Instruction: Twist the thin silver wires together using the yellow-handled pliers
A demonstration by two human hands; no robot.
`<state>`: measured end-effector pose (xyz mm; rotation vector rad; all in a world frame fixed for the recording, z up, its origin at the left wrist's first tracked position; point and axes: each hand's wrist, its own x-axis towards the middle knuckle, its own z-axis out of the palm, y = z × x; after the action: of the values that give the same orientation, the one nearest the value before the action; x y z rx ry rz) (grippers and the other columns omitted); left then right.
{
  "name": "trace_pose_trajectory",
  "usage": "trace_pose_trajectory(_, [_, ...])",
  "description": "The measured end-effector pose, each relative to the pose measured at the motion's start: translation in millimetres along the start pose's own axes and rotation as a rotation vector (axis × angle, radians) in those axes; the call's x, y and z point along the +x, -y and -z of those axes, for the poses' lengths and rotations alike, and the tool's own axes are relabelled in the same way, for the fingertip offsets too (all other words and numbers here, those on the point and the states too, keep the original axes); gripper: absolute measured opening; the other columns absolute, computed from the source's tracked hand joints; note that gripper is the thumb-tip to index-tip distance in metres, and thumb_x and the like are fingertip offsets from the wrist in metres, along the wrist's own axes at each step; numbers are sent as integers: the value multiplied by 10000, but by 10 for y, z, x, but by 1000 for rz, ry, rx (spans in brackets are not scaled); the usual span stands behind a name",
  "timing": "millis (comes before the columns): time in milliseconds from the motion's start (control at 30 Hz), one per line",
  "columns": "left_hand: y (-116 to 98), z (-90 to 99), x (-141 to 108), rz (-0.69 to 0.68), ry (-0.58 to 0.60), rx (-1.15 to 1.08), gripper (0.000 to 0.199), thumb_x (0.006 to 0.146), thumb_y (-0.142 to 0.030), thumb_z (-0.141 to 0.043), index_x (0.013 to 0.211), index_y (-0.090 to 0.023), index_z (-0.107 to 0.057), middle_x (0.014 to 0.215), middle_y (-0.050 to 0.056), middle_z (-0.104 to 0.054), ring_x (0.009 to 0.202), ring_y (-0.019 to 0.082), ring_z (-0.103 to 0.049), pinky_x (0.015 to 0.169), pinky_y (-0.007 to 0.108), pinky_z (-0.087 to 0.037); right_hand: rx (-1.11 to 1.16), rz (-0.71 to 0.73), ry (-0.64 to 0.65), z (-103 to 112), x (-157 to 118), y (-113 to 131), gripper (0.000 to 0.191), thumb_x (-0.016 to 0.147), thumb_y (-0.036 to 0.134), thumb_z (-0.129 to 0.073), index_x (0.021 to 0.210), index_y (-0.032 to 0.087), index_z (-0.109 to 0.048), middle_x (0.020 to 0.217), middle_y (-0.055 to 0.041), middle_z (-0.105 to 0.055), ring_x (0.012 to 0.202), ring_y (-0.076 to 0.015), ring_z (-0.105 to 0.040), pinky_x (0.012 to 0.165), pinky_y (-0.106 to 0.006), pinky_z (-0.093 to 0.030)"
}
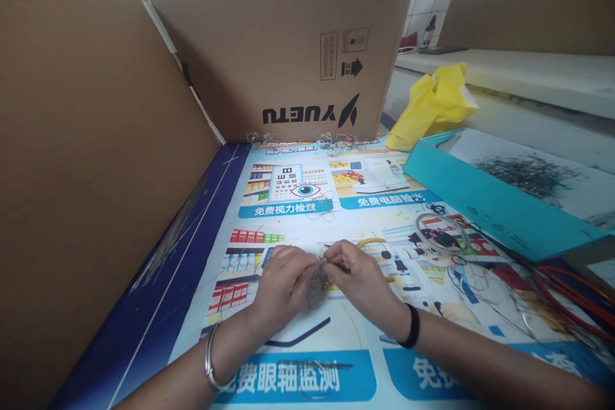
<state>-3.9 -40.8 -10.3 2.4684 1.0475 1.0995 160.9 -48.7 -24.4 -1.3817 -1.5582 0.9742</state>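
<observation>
My left hand and my right hand meet over the printed mat, fingertips pinched close together. Between them is a small bundle of thin wire, greyish and blurred; its exact shape is partly hidden by my fingers. Both hands are closed on it. Just behind my right hand a curved yellow handle shows, and the rest of that tool is covered. Loose thin wires lie on the mat nearer to me.
Cardboard panels stand at the left and back, with wire tangles along the base. To the right are a turquoise box holding dark wire pieces, a yellow bag, a clear ring-shaped roll and red-handled tools.
</observation>
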Motion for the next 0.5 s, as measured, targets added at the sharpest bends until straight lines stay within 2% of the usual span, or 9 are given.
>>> trace_pose_trajectory(200, [39,37,33,-4,-22,-58,97,835,-155,-517,864,-191,-602,768,37,-657,770,169,-575,741,328,-433,-42,35,48,11,11,3,79,755,206,-505,718,205,-575,647,28,-600,614,-115,-553,571,-225,-420])
trace_pose_trajectory(400, [134,45,75,24,12,-186,128,837,-187,-521,903,-192,-630,818,50,-664,800,163,-586,729,307,-475,-68,55,60,22,15,1,102,754,194,-495,692,209,-574,608,40,-577,577,-106,-526,535,-210,-393])
trace_pose_trajectory(500, [147,48,83,25,76,-238,155,852,-200,-505,917,-200,-645,860,54,-674,842,167,-587,769,317,-469,-59,70,83,20,24,-10,105,754,185,-487,685,204,-564,605,44,-561,572,-101,-515,537,-206,-389])
